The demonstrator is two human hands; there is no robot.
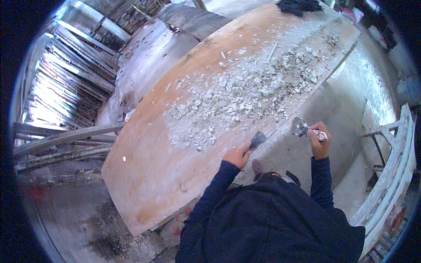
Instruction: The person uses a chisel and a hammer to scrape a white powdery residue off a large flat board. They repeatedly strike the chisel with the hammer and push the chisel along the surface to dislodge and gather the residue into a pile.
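Note:
My left hand point(237, 157) is closed around a dark flat-bladed scraper point(258, 140) at the near edge of a large wooden board point(149, 179). The scraper's blade points up and away from me, and its handle is hidden in my fingers. To the right, past the board's edge, my right hand point(321, 144) grips a small trowel-like scraper point(300, 126) by a red and white handle. Its blade is smeared grey-white and points left. A broad pile of white, crumbly plaster-like lumps and powder point(237, 96) lies over the middle of the board.
A dark bristly bundle point(299, 6) rests at the board's far end. Wooden poles point(72, 74) lean on the left, above a rail point(66, 140). A pale wooden frame point(388, 171) stands at right. My shoe point(257, 166) shows on the floor below the board's edge.

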